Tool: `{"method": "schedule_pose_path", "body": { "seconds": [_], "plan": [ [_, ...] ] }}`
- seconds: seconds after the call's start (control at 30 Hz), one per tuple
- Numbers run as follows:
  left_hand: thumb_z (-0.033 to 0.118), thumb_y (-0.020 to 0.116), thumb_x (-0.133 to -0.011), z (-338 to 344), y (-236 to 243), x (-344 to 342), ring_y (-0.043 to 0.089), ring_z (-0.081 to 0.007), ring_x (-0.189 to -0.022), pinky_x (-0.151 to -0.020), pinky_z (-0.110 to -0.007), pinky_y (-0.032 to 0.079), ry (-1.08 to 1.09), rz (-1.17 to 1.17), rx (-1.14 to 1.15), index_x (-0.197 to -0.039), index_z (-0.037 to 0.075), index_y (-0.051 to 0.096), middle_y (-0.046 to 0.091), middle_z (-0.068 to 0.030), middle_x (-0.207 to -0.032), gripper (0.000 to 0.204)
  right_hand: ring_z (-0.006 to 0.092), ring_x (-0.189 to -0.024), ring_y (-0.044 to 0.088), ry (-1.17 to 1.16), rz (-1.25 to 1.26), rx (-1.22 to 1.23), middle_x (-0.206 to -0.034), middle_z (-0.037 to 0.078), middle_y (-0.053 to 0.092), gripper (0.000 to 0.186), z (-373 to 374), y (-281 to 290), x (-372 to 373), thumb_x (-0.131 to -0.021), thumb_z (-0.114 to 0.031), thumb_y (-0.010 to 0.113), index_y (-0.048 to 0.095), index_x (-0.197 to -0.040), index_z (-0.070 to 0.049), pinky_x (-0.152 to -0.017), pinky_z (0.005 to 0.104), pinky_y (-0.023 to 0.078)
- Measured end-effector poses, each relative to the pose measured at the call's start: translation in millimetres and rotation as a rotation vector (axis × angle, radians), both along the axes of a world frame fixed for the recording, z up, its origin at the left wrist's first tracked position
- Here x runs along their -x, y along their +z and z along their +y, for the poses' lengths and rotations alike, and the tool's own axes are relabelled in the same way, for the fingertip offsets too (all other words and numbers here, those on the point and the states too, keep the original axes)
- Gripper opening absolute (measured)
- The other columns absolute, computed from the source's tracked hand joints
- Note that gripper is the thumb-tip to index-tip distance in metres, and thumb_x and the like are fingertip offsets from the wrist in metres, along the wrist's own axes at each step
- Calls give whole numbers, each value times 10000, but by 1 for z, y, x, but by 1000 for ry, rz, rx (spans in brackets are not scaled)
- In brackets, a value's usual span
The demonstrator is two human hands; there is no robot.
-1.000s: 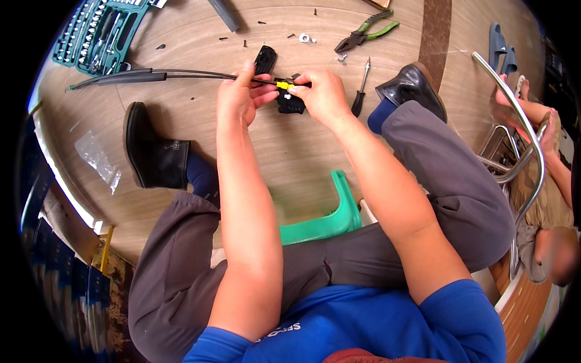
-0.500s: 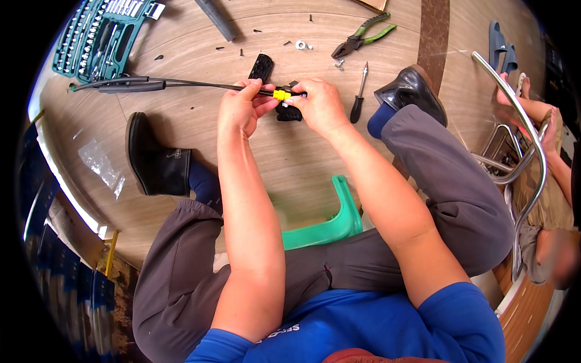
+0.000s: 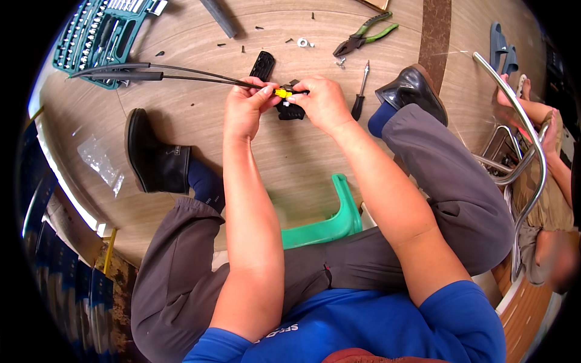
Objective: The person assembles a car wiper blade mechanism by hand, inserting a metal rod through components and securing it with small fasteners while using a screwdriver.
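Note:
My left hand (image 3: 245, 109) pinches the end of a thin black cable (image 3: 181, 71) that runs left to two grey sleeved ends near the socket set. My right hand (image 3: 324, 103) grips a small black part (image 3: 289, 112) with a yellow piece (image 3: 281, 93) on it, right where the cable meets it. Both hands touch at the yellow piece, held above the wooden floor (image 3: 181, 121). A second black ribbed part (image 3: 262, 65) lies on the floor just beyond my left hand.
A teal socket set case (image 3: 100, 36) lies far left. Green-handled pliers (image 3: 363, 37), a screwdriver (image 3: 361, 94), a white washer and several small screws lie ahead. I sit on a green stool (image 3: 330, 221); a chrome chair frame (image 3: 526, 139) and another person's legs are on the right.
The view shifted slightly, so hands and floor items sit a little lower. My hands stay together on the yellow piece and the cable, with fingers adjusted only slightly.

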State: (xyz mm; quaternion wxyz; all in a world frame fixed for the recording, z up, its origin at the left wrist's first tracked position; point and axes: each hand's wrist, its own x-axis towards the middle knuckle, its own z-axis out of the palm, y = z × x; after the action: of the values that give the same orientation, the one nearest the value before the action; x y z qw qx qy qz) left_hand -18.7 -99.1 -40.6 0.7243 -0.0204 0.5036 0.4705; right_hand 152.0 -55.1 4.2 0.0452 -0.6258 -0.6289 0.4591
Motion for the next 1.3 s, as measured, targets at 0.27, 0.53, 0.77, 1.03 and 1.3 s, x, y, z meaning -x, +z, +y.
{"method": "schedule_pose_path", "body": {
  "seconds": [0.27, 0.53, 0.77, 1.03, 1.3],
  "plan": [
    [-64, 627, -858, -5, 1, 0, 671, -221, -852, -726, -318, 616, 97, -79, 37, -915, 34, 520, 670, -161, -953, 155, 318, -845, 643, 21, -38, -22, -895, 143, 661, 227, -2, 4, 4, -702, -151, 779, 689, -860, -15, -762, 400, 517],
    [-78, 602, -864, -14, 0, -7, 677, -273, -913, -754, -353, 617, 176, -85, 80, -916, 27, 540, 664, -188, -979, 133, 320, -885, 628, 106, -6, -73, -889, 146, 648, 197, -1, 4, 1, -710, -124, 753, 687, -858, -13, -790, 404, 507],
    [-70, 583, -879, -18, -2, -8, 678, -290, -920, -781, -378, 615, 204, -63, 111, -943, 29, 542, 662, -199, -1002, 125, 334, -915, 614, 224, -7, -96, -946, 154, 628, 221, -6, 6, -1, -727, -70, 721, 669, -935, -17, -805, 419, 503],
    [-68, 573, -885, -18, -1, -6, 678, -291, -917, -783, -384, 615, 186, -30, 121, -935, 24, 547, 662, -196, -997, 108, 344, -914, 613, 193, -44, -154, -954, 155, 625, 179, -12, 3, 3, -750, -48, 680, 662, -926, -23, -812, 426, 505],
    [-71, 572, -885, -13, -3, -7, 676, -305, -907, -767, -397, 617, 187, 1, 130, -962, 3, 521, 652, -203, -998, 118, 360, -912, 611, 292, -3, -195, -944, 170, 629, 182, -4, -3, -8, -751, -39, 653, 661, -931, -16, -809, 430, 502]
  ]
}}
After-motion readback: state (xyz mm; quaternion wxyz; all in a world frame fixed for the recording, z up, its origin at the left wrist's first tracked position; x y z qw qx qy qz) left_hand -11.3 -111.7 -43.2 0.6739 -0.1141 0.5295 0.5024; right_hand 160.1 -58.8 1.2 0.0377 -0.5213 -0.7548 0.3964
